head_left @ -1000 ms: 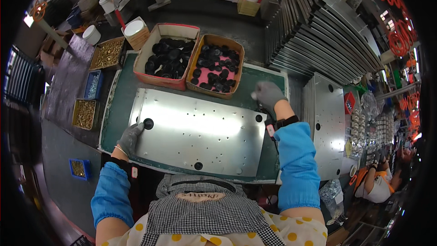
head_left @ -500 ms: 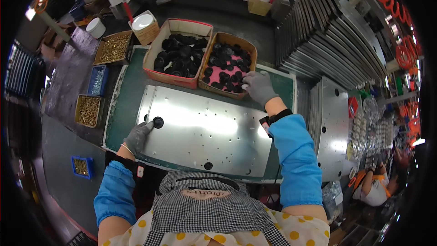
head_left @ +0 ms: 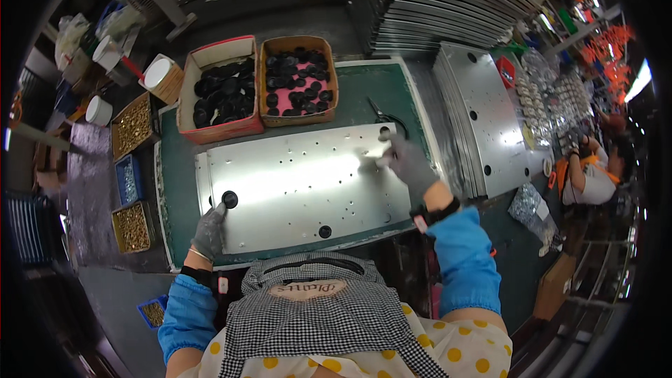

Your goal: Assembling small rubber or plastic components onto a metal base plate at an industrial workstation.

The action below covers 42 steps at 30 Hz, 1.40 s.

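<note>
Item 1: sheet-metal panel [head_left: 294, 199], flat, silver, many small holes; ctr of frame, on green mat [head_left: 357, 87] atop table [head_left: 91, 217].

Item 2: L hand [head_left: 208, 232], grey glove, at panel's lower L corner. Grip narrow, fingertips at black disc [head_left: 229, 199] set near panel's L end; whether it pinches the panel edge, can't say.

Item 3: R hand [head_left: 413, 166], grey glove, over panel's R end, ctr-R of frame. Fingers bent, tips close tog., blurred; can't make out whether anything is held.

Item 4: 2nd black disc [head_left: 325, 232], panel's lower edge, lower ctr.

Item 5: lg. red-rimmed box [head_left: 222, 131], upper L of ctr, w/ heap of black rubbery pcs [head_left: 222, 91].

Item 6: smaller brown box [head_left: 301, 120], just beside it, upper ctr; black round pcs on pink liner [head_left: 285, 101].

Item 7: scissors-like tool [head_left: 379, 110], on mat, near R hand, partly hidden.

Item 8: L side of frame, in col.: carton [head_left: 140, 148] w/ brass-col. fasteners; blue bin [head_left: 138, 182], silvery bits; yellowish bin [head_left: 137, 248], brass-col. bits.

Item 9: stacked panels [head_left: 497, 133], ctr-R; more panels racked [head_left: 448, 10], upper R.
</note>
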Available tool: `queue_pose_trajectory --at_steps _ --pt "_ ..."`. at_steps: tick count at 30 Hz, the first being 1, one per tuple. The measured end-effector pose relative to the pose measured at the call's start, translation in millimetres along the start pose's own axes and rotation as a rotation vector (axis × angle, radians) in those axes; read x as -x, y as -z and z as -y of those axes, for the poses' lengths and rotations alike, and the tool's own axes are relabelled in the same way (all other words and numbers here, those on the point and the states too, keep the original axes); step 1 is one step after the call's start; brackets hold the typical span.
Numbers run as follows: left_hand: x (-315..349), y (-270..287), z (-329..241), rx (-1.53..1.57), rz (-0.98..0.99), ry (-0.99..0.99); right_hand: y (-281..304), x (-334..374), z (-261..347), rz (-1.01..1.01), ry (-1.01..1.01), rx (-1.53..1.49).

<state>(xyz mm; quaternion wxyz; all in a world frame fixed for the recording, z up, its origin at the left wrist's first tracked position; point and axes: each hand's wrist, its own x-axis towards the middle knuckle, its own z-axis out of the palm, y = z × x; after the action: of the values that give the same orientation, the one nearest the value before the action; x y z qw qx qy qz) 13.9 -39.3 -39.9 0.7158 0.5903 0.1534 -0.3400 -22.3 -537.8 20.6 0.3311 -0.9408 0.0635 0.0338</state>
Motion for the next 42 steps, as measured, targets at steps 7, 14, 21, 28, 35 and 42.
queue_pose_trajectory --at_steps 7,14,21,28,35,42 --pt "1 -2 -14 0.253 0.206 0.184 -87 144 -18 -0.52 -0.153 0.123" --pt "4 -2 -15 0.182 0.211 0.148 -122 150 -7 -0.644 -0.221 0.234" --pt "0 4 -7 0.042 0.137 0.075 -124 149 -16 -0.601 -0.131 0.217" --pt "-2 7 -5 0.031 0.113 0.114 -127 152 -17 -0.699 -0.119 0.149" --pt "5 -4 -10 0.017 0.145 0.066 -108 145 -16 -0.397 -0.216 0.176" --pt "12 -13 -17 -0.04 0.062 0.073 -82 144 -27 -0.215 -0.121 -0.009"
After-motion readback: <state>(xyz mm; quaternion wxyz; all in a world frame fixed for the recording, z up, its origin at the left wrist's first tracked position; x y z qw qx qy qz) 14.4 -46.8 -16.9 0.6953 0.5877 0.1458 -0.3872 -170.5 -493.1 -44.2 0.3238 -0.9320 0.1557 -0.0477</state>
